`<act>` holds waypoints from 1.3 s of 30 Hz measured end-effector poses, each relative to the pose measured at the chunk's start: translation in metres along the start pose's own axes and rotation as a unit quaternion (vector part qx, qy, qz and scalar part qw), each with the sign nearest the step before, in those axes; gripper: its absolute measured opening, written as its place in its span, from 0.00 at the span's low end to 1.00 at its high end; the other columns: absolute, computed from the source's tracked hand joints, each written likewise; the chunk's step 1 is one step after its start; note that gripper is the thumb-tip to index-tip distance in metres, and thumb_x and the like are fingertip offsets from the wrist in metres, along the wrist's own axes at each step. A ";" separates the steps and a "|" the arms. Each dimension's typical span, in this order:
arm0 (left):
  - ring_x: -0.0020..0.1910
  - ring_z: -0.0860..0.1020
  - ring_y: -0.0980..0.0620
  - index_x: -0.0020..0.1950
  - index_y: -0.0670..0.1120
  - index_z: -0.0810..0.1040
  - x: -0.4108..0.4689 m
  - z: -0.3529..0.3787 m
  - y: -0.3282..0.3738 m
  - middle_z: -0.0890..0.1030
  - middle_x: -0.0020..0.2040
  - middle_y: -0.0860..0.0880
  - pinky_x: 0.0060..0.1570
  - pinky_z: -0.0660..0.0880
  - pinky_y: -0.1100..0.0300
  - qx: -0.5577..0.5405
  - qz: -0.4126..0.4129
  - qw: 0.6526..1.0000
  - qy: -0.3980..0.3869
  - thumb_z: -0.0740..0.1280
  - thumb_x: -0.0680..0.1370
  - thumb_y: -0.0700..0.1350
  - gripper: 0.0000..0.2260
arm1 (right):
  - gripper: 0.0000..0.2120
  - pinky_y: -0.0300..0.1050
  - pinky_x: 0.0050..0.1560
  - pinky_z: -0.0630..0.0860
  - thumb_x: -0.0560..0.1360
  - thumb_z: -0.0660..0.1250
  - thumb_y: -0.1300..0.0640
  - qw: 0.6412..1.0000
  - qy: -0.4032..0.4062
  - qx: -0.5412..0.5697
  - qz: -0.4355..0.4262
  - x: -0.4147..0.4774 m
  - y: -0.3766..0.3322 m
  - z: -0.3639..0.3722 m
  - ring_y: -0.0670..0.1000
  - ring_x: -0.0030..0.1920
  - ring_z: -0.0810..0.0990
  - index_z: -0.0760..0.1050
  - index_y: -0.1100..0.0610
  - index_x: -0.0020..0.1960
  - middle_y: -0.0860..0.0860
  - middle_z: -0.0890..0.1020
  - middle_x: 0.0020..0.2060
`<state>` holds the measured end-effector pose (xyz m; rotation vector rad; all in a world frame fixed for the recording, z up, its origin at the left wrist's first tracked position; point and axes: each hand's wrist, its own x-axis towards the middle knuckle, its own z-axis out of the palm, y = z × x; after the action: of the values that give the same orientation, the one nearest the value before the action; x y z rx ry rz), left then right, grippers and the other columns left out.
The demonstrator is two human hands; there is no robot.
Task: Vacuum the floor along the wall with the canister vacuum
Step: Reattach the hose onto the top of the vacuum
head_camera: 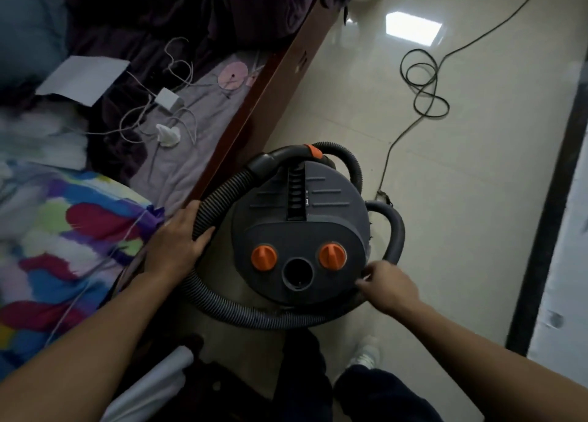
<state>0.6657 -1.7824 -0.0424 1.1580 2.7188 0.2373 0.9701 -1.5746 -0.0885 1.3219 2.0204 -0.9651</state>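
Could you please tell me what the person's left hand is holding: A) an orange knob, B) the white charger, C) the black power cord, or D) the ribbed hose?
D: the left hand has its fingers and thumb curled round the ribbed hose beside the canister vacuum.

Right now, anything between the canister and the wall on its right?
Straight across from the canister vacuum to the baseboard, only bare floor. Farther ahead the black power cord lies looped on it.
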 end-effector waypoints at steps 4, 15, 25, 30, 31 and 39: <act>0.44 0.79 0.34 0.68 0.39 0.68 0.014 0.020 0.004 0.78 0.52 0.36 0.37 0.76 0.45 0.013 0.050 0.999 0.012 0.72 0.74 0.46 0.26 | 0.07 0.46 0.40 0.77 0.75 0.65 0.47 0.968 0.218 -0.017 -0.122 0.018 -0.041 -0.062 0.54 0.40 0.80 0.79 0.48 0.48 0.50 0.84 0.41; 0.44 0.79 0.35 0.68 0.36 0.71 0.094 0.010 -0.012 0.78 0.51 0.36 0.39 0.78 0.41 -0.011 0.192 0.981 -0.007 0.58 0.78 0.56 0.28 | 0.44 0.63 0.69 0.61 0.66 0.58 0.22 0.890 0.090 -0.233 -0.382 0.137 -0.218 -0.118 0.56 0.75 0.60 0.57 0.42 0.76 0.52 0.64 0.75; 0.54 0.77 0.42 0.73 0.52 0.64 0.174 0.051 0.008 0.75 0.59 0.46 0.50 0.75 0.46 -0.156 0.111 0.974 -0.123 0.61 0.80 0.56 0.23 | 0.30 0.45 0.36 0.69 0.67 0.58 0.22 0.940 0.039 -0.115 -0.319 0.187 -0.194 -0.136 0.49 0.39 0.76 0.71 0.47 0.51 0.47 0.77 0.38; 0.64 0.73 0.42 0.72 0.51 0.68 0.207 0.089 0.032 0.74 0.66 0.43 0.62 0.70 0.51 -0.234 0.020 0.946 -0.224 0.56 0.83 0.53 0.18 | 0.27 0.49 0.44 0.72 0.72 0.55 0.26 0.948 0.068 -0.175 -0.259 0.221 -0.165 -0.137 0.53 0.45 0.75 0.70 0.44 0.61 0.49 0.78 0.45; 0.65 0.73 0.43 0.72 0.50 0.69 0.213 0.095 0.037 0.75 0.66 0.43 0.63 0.69 0.51 -0.232 0.010 0.944 -0.235 0.56 0.83 0.53 0.18 | 0.26 0.48 0.43 0.70 0.72 0.55 0.26 0.951 0.055 -0.186 -0.242 0.228 -0.162 -0.138 0.54 0.45 0.75 0.71 0.44 0.59 0.50 0.77 0.45; 0.60 0.75 0.42 0.66 0.52 0.73 0.240 0.127 0.061 0.78 0.62 0.44 0.60 0.72 0.48 -0.168 -0.050 0.941 -0.289 0.61 0.78 0.61 0.20 | 0.22 0.47 0.46 0.66 0.75 0.55 0.30 0.952 -0.017 -0.221 -0.209 0.271 -0.152 -0.120 0.57 0.52 0.76 0.67 0.49 0.51 0.51 0.72 0.45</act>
<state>0.5730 -1.5566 -0.1767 0.8252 2.1094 0.2800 0.7216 -1.3723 -0.1786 0.6493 2.3614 -0.6368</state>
